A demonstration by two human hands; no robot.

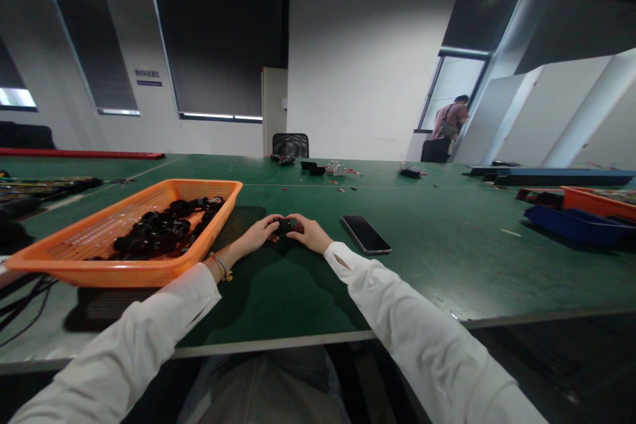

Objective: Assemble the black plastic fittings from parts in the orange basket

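Between my two hands is a small round black part [283, 227], too small and dark for me to name its kind. My left hand [261, 233] grips it from the left, fingers closed on its side. From the right, my right hand [309, 233] is closed on the same part. Both hands are just over the green table [412, 278], and the fingers partly hide the part. To the left, an orange basket [124, 271] holds a heap of shiny black parts [159, 232]. A dark-screened phone [366, 234] lies right of my right hand.
Cable bundles [50, 189] lie at the far left, beside a long red strip [79, 154]. Small black and white parts [322, 169] sit toward the back. A blue tray [579, 225] stands at the right. A person [451, 120] is near the window.
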